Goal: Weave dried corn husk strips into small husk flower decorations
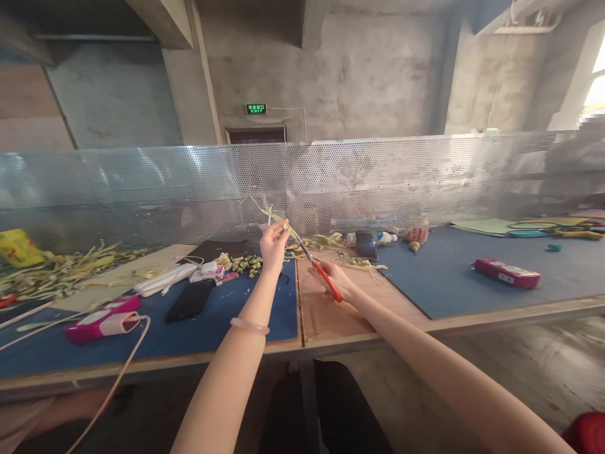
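My left hand (274,246) is raised over the middle of the table, its fingers closed on a thin pale green strip (268,212) that points up and to the left. My right hand (336,279) is wrapped round the orange handles of a pair of scissors (327,281). The metal blades slant up and left, and their tips are close to the fingers of my left hand and the strip. Whether the blades touch the strip cannot be made out. Beyond both hands, more pale green strips (326,241) lie on the table.
A black phone (190,300), a white power strip (165,279) and a magenta box (103,318) with a cable lie at left. Several small green pieces (250,265) lie behind. Another magenta box (507,273) and a jar (416,227) are at right. A perforated metal panel (401,183) stands behind.
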The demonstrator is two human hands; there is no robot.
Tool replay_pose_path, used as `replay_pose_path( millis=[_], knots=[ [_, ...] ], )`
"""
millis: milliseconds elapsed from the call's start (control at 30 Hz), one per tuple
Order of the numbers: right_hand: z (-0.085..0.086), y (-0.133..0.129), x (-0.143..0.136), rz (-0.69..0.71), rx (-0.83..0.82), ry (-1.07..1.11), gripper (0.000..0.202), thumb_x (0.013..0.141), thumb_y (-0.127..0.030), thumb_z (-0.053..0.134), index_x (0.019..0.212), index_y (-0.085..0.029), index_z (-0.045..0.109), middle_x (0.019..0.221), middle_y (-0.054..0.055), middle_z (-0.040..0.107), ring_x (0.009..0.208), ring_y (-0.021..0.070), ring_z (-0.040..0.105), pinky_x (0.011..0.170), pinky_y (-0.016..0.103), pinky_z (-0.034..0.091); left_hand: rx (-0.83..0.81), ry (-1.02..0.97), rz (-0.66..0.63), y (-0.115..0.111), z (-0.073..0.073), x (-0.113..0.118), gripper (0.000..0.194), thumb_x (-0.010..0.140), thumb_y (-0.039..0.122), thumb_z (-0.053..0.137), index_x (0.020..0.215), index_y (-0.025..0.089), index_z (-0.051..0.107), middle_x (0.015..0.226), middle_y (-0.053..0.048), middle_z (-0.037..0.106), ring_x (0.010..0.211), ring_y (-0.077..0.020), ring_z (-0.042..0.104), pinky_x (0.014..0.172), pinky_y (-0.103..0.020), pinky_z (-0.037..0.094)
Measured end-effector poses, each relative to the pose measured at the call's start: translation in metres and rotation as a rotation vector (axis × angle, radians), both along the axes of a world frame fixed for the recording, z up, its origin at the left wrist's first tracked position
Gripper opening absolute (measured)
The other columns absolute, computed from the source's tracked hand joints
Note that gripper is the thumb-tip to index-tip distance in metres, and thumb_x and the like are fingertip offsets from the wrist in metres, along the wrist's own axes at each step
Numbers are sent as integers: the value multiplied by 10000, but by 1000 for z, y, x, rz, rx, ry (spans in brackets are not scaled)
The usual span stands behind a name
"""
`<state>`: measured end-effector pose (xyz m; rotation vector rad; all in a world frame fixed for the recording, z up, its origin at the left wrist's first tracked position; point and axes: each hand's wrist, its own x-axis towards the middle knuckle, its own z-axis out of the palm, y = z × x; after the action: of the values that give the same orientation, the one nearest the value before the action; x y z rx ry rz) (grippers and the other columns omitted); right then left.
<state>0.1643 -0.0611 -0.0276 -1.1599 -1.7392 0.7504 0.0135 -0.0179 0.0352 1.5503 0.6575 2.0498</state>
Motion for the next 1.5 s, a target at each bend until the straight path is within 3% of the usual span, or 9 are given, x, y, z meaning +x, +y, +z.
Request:
replay_pose_path(
  millis=[500,1100,1500],
  knots=[
    [0,3,4,-25,45,-59,352,728,-529,487,701,-183,431,542,-55,385,446,71,354,379,181,304,-23,67,-16,-2,0,-2,282,675,265,626,944,181,624,1105,-105,627,763,-164,616,596,-258,484],
    [0,4,1,-38,43,-94,369,754,-556,433,726,-188,424,539,-59,377,445,78,369,374,183,322,-49,93,-76,5,-2,-3,284,674,265,637,946,183,631,1106,-101,629,896,-209,611,699,-306,506],
    [8,-3,11,-188,112,-335,424,730,-595,447,705,-173,461,617,-14,519,545,118,479,467,205,325,-73,-5,-23,16,-3,-8,322,659,241,635,975,180,627,1091,-106,634,819,-184,622,548,-230,471]
  ],
)
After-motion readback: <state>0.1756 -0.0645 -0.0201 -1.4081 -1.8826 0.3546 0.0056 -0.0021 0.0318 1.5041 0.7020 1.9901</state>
